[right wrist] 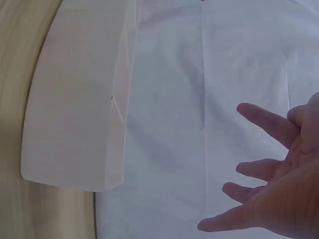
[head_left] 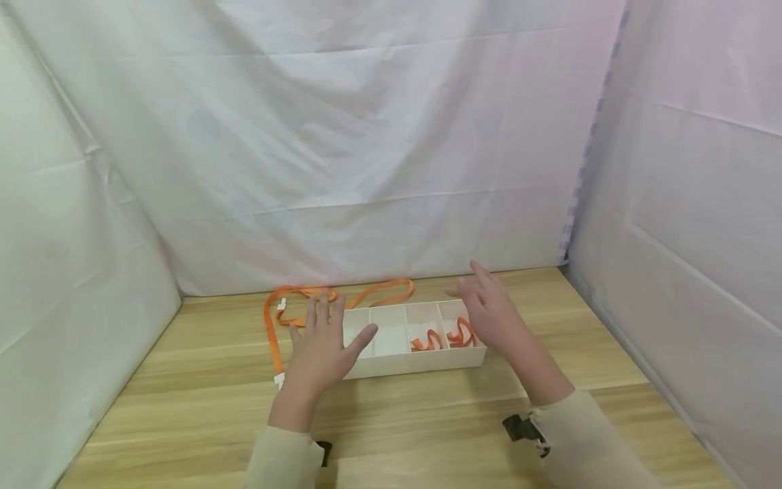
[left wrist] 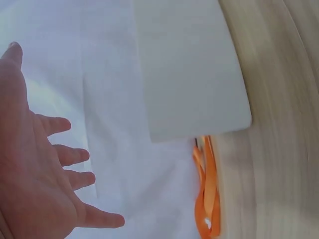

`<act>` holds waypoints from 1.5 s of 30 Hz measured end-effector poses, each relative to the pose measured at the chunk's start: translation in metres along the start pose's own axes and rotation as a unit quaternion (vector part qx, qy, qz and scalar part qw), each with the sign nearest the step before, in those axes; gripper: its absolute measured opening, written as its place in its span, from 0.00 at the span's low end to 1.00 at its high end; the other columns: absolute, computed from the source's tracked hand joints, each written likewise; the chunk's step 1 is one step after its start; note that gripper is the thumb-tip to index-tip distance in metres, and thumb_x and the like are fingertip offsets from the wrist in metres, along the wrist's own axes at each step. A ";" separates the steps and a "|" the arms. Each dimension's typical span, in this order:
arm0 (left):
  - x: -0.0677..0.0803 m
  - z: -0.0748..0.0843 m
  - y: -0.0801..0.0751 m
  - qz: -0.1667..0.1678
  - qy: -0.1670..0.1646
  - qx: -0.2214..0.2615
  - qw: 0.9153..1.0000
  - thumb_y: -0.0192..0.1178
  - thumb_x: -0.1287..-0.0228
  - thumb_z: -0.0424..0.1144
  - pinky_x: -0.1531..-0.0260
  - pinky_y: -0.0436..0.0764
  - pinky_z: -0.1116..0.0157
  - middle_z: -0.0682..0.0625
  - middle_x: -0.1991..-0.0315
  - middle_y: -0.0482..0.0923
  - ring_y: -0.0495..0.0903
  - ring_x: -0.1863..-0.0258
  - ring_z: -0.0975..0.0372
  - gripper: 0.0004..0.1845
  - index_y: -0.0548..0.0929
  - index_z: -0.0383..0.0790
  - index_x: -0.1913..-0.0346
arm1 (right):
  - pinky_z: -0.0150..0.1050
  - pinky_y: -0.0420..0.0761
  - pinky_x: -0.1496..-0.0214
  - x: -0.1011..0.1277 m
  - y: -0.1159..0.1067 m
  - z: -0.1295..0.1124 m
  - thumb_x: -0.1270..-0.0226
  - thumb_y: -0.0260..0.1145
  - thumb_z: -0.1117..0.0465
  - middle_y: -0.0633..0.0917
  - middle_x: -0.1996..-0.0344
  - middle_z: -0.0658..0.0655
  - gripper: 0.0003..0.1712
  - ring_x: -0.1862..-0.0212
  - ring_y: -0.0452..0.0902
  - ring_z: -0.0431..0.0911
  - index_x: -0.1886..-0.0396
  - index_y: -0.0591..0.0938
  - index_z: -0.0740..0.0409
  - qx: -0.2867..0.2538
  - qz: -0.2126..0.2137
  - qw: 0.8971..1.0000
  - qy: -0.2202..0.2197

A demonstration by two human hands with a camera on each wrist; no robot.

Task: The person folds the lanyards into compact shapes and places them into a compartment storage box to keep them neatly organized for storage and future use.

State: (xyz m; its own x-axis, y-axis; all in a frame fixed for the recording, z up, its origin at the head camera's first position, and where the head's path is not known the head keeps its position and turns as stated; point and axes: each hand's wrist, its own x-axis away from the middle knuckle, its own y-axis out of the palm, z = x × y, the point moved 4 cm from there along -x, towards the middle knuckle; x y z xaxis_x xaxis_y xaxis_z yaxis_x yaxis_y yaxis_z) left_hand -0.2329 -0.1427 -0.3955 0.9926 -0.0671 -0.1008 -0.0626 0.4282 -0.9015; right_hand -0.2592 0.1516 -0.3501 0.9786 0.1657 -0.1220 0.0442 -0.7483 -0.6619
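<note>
Orange lanyard (head_left: 318,302) lies loose on the wooden worktop (head_left: 201,401) toward its far edge, looping along the back wall of a white divided tray (head_left: 421,363) and trailing forward past the tray's left end, where a white clip (head_left: 279,379) ends the strap. We see the same strap in the left wrist view (left wrist: 207,199), running beside the tray's outer wall (left wrist: 189,74). The tray stands near the middle of the worktop, its long side parallel to the far edge. We count four compartments; the two on the right each hold a small curled orange strap (head_left: 427,341) (head_left: 461,334), and of the other two we can see only pale floor.

Our left hand (head_left: 320,350) hovers over the tray's left end with fingers spread and straight, the thumb reaching across the first compartment; it grasps nothing. In the left wrist view the left hand (left wrist: 35,169) shows the same splayed, released pose. Our right hand (head_left: 491,316) hangs above the tray's right end, fingers extended and relaxed, likewise holding nothing; the right wrist view (right wrist: 279,194) confirms the open palm beside the tray's wall (right wrist: 75,99).

White cloth (head_left: 366,136) screens the far edge and both sides of the worktop.
</note>
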 end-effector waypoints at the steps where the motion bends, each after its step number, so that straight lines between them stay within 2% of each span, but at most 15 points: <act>1: 0.003 0.003 0.000 0.005 0.002 0.006 1.000 0.41 0.30 0.82 0.26 0.42 0.20 0.40 0.11 0.39 0.33 0.11 0.43 0.57 0.47 0.46 0.12 | 0.75 0.38 0.16 0.004 0.000 0.003 0.11 0.36 0.37 0.44 0.11 0.56 0.40 0.12 0.33 0.66 0.31 0.82 0.59 -0.004 0.004 1.000 0.006; 4: 0.011 0.011 0.000 0.017 0.006 0.020 1.000 0.44 0.29 0.80 0.25 0.42 0.21 0.42 0.11 0.39 0.33 0.11 0.43 0.55 0.49 0.46 0.13 | 0.73 0.38 0.16 0.015 0.003 0.010 0.11 0.40 0.38 0.46 0.12 0.60 0.39 0.12 0.33 0.66 0.26 0.77 0.62 -0.020 0.011 1.000 0.020; 6: 0.016 0.015 0.002 0.019 0.008 0.027 0.999 0.45 0.28 0.79 0.25 0.42 0.21 0.42 0.11 0.38 0.34 0.11 0.43 0.55 0.51 0.46 0.13 | 0.72 0.39 0.15 0.022 0.006 0.015 0.12 0.42 0.38 0.53 0.13 0.62 0.39 0.12 0.34 0.64 0.22 0.71 0.64 -0.032 0.018 0.999 0.028; 8: 0.021 0.019 0.003 0.022 0.011 0.035 0.999 0.46 0.28 0.78 0.25 0.43 0.21 0.41 0.11 0.39 0.35 0.11 0.42 0.53 0.52 0.46 0.13 | 0.71 0.39 0.14 0.028 0.011 0.018 0.11 0.44 0.39 0.66 0.17 0.64 0.41 0.12 0.35 0.64 0.17 0.61 0.65 -0.043 0.022 0.998 0.031; 10: 0.025 0.021 0.005 0.018 0.011 0.039 0.999 0.46 0.27 0.78 0.25 0.43 0.21 0.42 0.11 0.39 0.35 0.11 0.42 0.52 0.52 0.48 0.13 | 0.71 0.41 0.14 0.034 0.015 0.021 0.11 0.45 0.41 0.68 0.19 0.64 0.39 0.12 0.37 0.64 0.18 0.64 0.66 -0.048 0.027 0.998 0.031; 11: 0.028 0.021 0.006 0.017 0.012 0.041 0.999 0.47 0.27 0.77 0.25 0.44 0.21 0.42 0.11 0.40 0.35 0.11 0.42 0.51 0.53 0.49 0.13 | 0.70 0.42 0.14 0.036 0.017 0.022 0.11 0.46 0.43 0.67 0.18 0.64 0.37 0.12 0.38 0.64 0.21 0.68 0.68 -0.048 0.032 0.998 0.028; 12: 0.030 0.021 0.008 0.016 0.012 0.044 0.999 0.47 0.26 0.77 0.25 0.44 0.20 0.42 0.11 0.41 0.35 0.11 0.42 0.51 0.53 0.49 0.13 | 0.70 0.43 0.14 0.039 0.019 0.022 0.10 0.46 0.45 0.62 0.16 0.65 0.34 0.12 0.39 0.66 0.25 0.74 0.68 -0.048 0.034 0.998 0.026; 13: 0.032 0.021 0.009 0.015 0.011 0.044 0.999 0.47 0.26 0.76 0.26 0.44 0.20 0.42 0.11 0.42 0.36 0.11 0.42 0.50 0.54 0.49 0.13 | 0.70 0.44 0.14 0.042 0.021 0.023 0.10 0.47 0.46 0.61 0.16 0.66 0.32 0.12 0.40 0.67 0.27 0.76 0.68 -0.050 0.035 0.998 0.025; 15: 0.036 0.019 0.012 0.013 0.009 0.043 0.999 0.47 0.26 0.76 0.26 0.46 0.20 0.41 0.11 0.44 0.38 0.12 0.41 0.49 0.57 0.48 0.14 | 0.72 0.46 0.15 0.046 0.025 0.024 0.10 0.47 0.49 0.51 0.13 0.67 0.28 0.13 0.42 0.70 0.36 0.84 0.64 -0.046 0.038 0.998 0.024; 16: 0.037 0.017 0.013 0.013 0.007 0.045 0.999 0.48 0.25 0.75 0.26 0.47 0.20 0.41 0.12 0.45 0.39 0.12 0.41 0.49 0.58 0.47 0.15 | 0.72 0.47 0.16 0.048 0.026 0.024 0.10 0.47 0.50 0.50 0.13 0.68 0.27 0.14 0.43 0.71 0.36 0.84 0.64 -0.044 0.039 0.998 0.025; 21: 0.043 0.011 0.019 0.020 0.003 0.051 0.999 0.49 0.24 0.73 0.28 0.52 0.20 0.38 0.13 0.51 0.46 0.13 0.38 0.46 0.63 0.44 0.17 | 0.73 0.48 0.17 0.055 0.031 0.026 0.11 0.49 0.57 0.52 0.14 0.70 0.24 0.15 0.44 0.72 0.27 0.78 0.60 -0.043 0.028 0.998 0.039; 24: 0.044 0.007 0.021 0.021 -0.002 0.053 0.998 0.49 0.23 0.72 0.28 0.53 0.20 0.38 0.13 0.51 0.46 0.14 0.37 0.45 0.63 0.43 0.17 | 0.74 0.49 0.17 0.056 0.033 0.029 0.12 0.51 0.56 0.52 0.14 0.68 0.25 0.14 0.44 0.72 0.24 0.76 0.59 -0.040 0.020 0.998 0.049; 33: 0.040 0.001 0.023 0.021 -0.006 0.046 0.999 0.48 0.24 0.73 0.27 0.51 0.20 0.40 0.13 0.50 0.44 0.13 0.38 0.46 0.62 0.45 0.16 | 0.73 0.52 0.18 0.056 0.036 0.033 0.12 0.53 0.52 0.53 0.14 0.69 0.27 0.15 0.46 0.72 0.23 0.74 0.57 -0.020 0.011 0.999 0.043; 40: 0.039 -0.003 0.016 0.026 -0.002 0.036 0.999 0.47 0.23 0.73 0.27 0.53 0.21 0.37 0.14 0.53 0.47 0.14 0.38 0.46 0.62 0.43 0.17 | 0.73 0.56 0.18 0.056 0.038 0.027 0.13 0.55 0.49 0.53 0.13 0.66 0.29 0.15 0.46 0.71 0.22 0.73 0.57 -0.013 -0.010 0.999 0.037; 45: 0.039 -0.006 0.011 0.023 0.000 0.034 0.999 0.47 0.23 0.73 0.27 0.52 0.21 0.37 0.14 0.53 0.47 0.14 0.37 0.47 0.61 0.42 0.16 | 0.75 0.56 0.19 0.053 0.036 0.025 0.13 0.54 0.47 0.54 0.14 0.66 0.30 0.15 0.47 0.71 0.23 0.74 0.58 0.006 -0.003 1.000 0.010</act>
State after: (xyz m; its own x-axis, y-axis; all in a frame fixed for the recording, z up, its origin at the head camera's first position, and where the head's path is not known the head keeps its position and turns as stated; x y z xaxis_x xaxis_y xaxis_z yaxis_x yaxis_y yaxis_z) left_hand -0.1957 -0.1457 -0.4116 0.9889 -0.0459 -0.1411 -0.1007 0.4907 -0.8655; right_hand -0.2108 0.1491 -0.3992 0.9823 0.1564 -0.1030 0.0472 -0.7391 -0.6719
